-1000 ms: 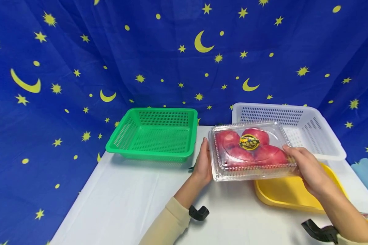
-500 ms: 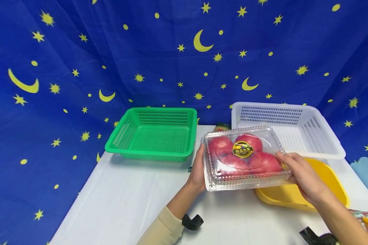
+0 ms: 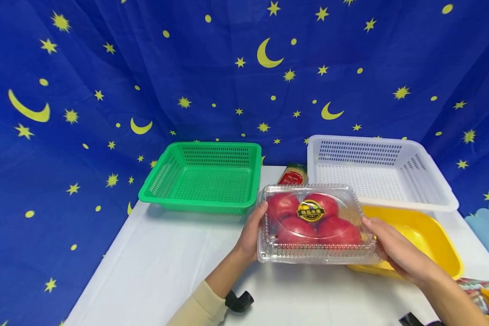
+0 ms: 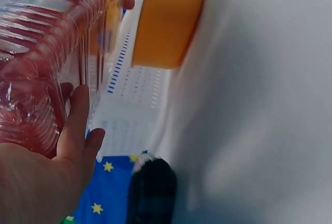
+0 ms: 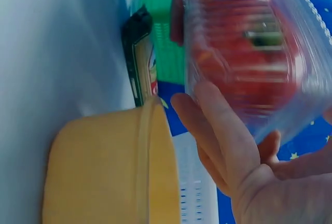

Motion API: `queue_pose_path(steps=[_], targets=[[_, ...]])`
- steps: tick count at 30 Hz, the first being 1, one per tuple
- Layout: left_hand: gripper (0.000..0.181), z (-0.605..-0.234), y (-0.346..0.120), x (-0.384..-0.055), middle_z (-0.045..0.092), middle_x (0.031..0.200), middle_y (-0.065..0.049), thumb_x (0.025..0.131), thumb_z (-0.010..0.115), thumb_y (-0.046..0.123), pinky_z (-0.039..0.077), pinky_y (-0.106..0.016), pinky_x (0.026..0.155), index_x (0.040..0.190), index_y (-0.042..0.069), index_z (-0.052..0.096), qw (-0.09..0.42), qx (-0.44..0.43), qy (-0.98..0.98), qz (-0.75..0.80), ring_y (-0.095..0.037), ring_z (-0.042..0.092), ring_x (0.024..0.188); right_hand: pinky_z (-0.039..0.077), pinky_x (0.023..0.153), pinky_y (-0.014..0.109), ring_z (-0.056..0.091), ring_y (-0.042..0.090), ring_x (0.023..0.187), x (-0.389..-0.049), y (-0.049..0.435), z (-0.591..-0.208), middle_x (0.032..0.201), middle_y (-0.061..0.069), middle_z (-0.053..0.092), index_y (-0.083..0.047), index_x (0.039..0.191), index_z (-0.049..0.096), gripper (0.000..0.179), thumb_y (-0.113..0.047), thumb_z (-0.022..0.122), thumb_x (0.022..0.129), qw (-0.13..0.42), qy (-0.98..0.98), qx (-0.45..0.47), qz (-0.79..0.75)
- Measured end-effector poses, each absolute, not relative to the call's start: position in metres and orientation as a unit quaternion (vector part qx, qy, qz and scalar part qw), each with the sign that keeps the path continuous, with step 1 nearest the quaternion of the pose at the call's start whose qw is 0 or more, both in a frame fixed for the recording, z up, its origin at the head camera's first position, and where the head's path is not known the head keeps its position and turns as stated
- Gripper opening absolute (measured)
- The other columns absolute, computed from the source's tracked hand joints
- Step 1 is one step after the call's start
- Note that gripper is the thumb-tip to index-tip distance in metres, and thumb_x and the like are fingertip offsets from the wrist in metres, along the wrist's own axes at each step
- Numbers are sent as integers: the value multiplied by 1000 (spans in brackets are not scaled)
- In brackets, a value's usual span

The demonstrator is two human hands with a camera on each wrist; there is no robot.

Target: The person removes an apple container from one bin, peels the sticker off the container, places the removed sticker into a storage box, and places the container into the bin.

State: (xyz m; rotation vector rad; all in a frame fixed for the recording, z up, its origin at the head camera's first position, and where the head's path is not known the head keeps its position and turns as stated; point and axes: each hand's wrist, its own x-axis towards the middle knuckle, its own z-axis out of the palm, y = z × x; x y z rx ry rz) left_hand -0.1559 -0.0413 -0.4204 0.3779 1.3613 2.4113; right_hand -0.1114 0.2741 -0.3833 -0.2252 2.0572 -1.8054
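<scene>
Between my two hands is a clear plastic clamshell box point(image 3: 352, 199) of round red fruits that look like tomatoes point(image 3: 295, 230); one shows a green stem spot in the right wrist view. A black and gold label point(image 3: 311, 210) sits on the lid. My left hand point(image 3: 250, 235) grips the box's left side, thumb by the upper edge and fingers underneath. On the opposite side my right hand point(image 3: 401, 249) holds it, thumb at the lid's edge and fingers below. The box hangs above the white table, tipped a little towards me, and covers part of the yellow tub point(image 3: 421, 233).
A green basket point(image 3: 212, 206) stands at the back left, a white basket point(image 3: 407, 203) at the back right. Between them lies a packet point(image 3: 294, 174) with a red label, dark green in the right wrist view point(image 5: 139, 53). Colourful packaging point(image 3: 478, 294) lies at the lower right.
Both hands have brought the box nearer to me and slightly left. More of the packet behind it and of the white basket and yellow tub now shows.
</scene>
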Motion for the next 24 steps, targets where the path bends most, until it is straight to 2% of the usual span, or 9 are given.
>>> queue_pose_path(steps=[3, 5, 8, 12, 19, 24], targets=[[62, -424, -49, -151, 44, 134, -16, 99, 36, 49, 44, -41, 96, 148, 12, 27, 185, 125, 492, 842, -26, 51, 118, 52, 84, 35, 61, 22, 101, -109, 272, -384, 117, 11, 55, 9, 135, 28, 51, -34, 26, 106, 229, 730, -83, -638], [62, -426, -54, -147, 44, 134, -15, 99, 34, 49, 44, -40, 95, 148, 12, 26, 189, 120, 502, 835, -25, 51, 116, 53, 83, 35, 61, 24, 99, -107, 269, -384, 115, 13, 56, 9, 132, 32, 50, -34, 27, 106, 239, 736, -76, -629], [61, -428, -61, -141, 42, 134, -15, 100, 32, 48, 43, -40, 95, 148, 12, 25, 188, 119, 516, 827, -25, 48, 118, 53, 76, 33, 60, 23, 91, -104, 264, -385, 101, 14, 58, 5, 117, 42, 41, -32, 31, 106, 241, 750, -78, -611], [61, -430, -70, -135, 40, 137, -15, 100, 30, 48, 41, -41, 98, 149, 14, 21, 189, 126, 525, 821, -26, 45, 122, 47, 64, 30, 54, 19, 79, -99, 258, -388, 83, 10, 50, 3, 104, 46, 33, -28, 34, 106, 234, 766, -98, -590], [61, -439, -87, -123, 39, 135, -16, 101, 25, 49, 41, -42, 98, 150, 15, 17, 204, 133, 551, 798, -26, 45, 120, 46, 62, 32, 54, 18, 79, -89, 256, -400, 90, 13, 52, 3, 110, 45, 27, -19, 30, 107, 235, 772, -161, -569], [65, -447, -96, -120, 38, 138, -16, 100, 23, 52, 36, -39, 101, 152, 14, 14, 194, 130, 602, 764, -25, 43, 121, 46, 59, 33, 50, 14, 71, -85, 253, -409, 81, 8, 45, 4, 106, 42, 25, -14, 26, 107, 264, 733, -191, -598]])
